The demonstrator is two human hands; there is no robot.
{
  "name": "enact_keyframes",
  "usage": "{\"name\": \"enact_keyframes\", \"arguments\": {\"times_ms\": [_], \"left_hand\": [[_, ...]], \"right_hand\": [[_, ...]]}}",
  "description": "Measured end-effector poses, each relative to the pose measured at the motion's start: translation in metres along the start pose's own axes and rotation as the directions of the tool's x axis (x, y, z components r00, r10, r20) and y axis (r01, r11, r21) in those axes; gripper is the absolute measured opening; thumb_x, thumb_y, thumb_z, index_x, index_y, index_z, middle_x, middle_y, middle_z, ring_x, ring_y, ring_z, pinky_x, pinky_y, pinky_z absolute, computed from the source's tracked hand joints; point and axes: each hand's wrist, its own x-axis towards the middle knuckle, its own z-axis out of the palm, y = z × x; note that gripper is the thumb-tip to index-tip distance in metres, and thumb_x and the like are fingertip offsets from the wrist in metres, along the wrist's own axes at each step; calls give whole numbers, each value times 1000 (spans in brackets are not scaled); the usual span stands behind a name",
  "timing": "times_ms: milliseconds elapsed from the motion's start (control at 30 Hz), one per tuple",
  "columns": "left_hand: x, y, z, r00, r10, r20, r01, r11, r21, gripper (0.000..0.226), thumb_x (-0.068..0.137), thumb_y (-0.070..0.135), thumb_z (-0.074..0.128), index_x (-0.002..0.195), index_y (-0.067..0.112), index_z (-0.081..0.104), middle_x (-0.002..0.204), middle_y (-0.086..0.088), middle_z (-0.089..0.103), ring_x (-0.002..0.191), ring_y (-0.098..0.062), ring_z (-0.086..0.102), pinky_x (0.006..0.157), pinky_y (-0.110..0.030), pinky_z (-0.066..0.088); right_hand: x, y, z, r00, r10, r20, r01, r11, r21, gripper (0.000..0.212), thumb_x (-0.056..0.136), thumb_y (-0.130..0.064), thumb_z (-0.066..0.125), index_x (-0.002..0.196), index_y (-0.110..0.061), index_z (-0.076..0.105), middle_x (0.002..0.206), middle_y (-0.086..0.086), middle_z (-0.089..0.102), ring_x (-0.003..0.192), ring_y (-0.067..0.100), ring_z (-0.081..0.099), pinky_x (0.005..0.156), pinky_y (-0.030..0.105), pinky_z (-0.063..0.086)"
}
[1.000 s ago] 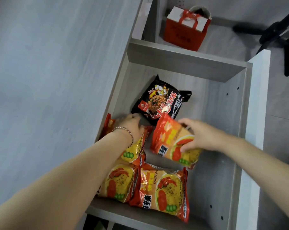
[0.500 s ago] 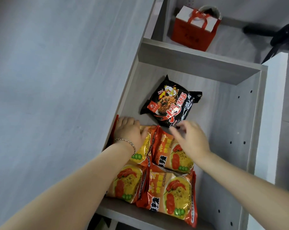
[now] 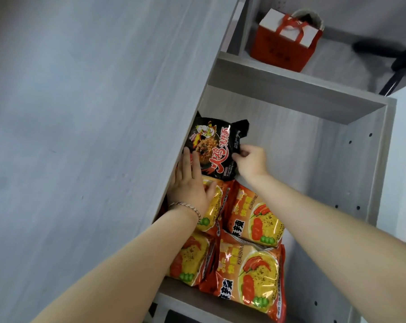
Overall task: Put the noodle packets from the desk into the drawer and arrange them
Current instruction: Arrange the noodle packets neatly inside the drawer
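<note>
Several orange noodle packets [image 3: 251, 220] lie side by side in the open grey drawer [image 3: 318, 159], toward its near end. A black noodle packet [image 3: 214, 148] sits just beyond them, pushed against the left side under the desk edge. My right hand [image 3: 251, 160] pinches the black packet's right edge. My left hand [image 3: 190, 185] lies flat, fingers spread, over the far-left orange packet, with its fingertips touching the black packet's left edge. A bracelet is on my left wrist.
The grey desk top [image 3: 92, 124] fills the left and overhangs the drawer's left side. The drawer's far wall [image 3: 290, 94] and right wall [image 3: 381, 159] bound it. A red gift bag [image 3: 283, 43] stands on the floor beyond, with black chair legs [image 3: 395, 57] at the right.
The right hand let go of an orange packet, now flat beside the others, and moved onto the black packet. The black packet slid left toward the desk edge. The left hand reached further forward.
</note>
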Motion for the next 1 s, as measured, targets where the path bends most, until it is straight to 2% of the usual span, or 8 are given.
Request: {"name": "enact_keyframes", "arguments": {"times_ms": [133,267,433,567,633,733,867,1000], "left_hand": [[2,0,0,994,109,12,-110,993,50,64,93,45,23,146,25,-7,156,-4,-18,143,-20,-14,107,-38,-19],[14,6,-5,973,187,139,-198,977,74,55,94,43,18,145,38,-2,157,3,-14,144,-23,-14,114,-44,-12],[18,17,-19,953,110,281,-170,965,198,56,94,49,15,146,34,2,158,-2,-6,144,-30,-5,115,-50,-5],[17,47,-53,915,-45,402,-54,971,231,45,95,38,29,131,16,44,135,-11,50,126,-32,43,113,-49,15],[9,62,-71,930,13,368,-54,993,101,32,94,31,35,109,14,57,109,-6,64,104,-27,57,96,-41,36],[-10,72,-99,975,137,178,-131,990,-42,28,92,29,37,104,13,57,102,-6,63,94,-26,59,77,-36,43],[-25,51,-121,962,241,-130,-238,971,36,42,88,25,43,128,15,47,141,-5,44,131,-24,37,109,-40,28],[-29,14,-131,975,172,-139,-161,983,89,61,90,26,45,144,14,19,156,-8,13,144,-24,12,116,-41,15]], "right_hand": [[-11,7,-2,994,-20,109,22,1000,-20,19,88,0,52,102,6,63,83,16,63,57,21,56,53,24,48],[-4,0,-13,938,-26,346,126,955,-269,37,91,-9,50,128,-7,50,126,16,60,114,30,56,83,24,41],[-7,-9,-45,928,25,372,138,903,-406,30,91,-11,49,118,-2,59,126,18,60,116,29,54,94,29,40],[-32,-14,-81,929,57,365,114,896,-429,30,90,-18,51,118,-8,59,121,12,61,113,24,55,88,23,39],[-49,-18,-104,937,46,346,119,890,-441,30,90,-20,52,117,-11,59,110,7,62,102,20,57,78,19,41],[-75,-29,-142,965,-21,261,144,875,-463,28,89,-18,52,116,-11,60,104,6,63,96,19,58,71,20,41],[-102,-30,-189,990,-132,49,139,851,-507,29,90,-17,50,116,-12,59,119,10,58,106,26,56,86,30,44],[-120,-12,-217,983,-15,-181,-93,813,-575,42,85,-17,54,126,-8,49,133,17,38,124,35,35,105,40,35]]}}
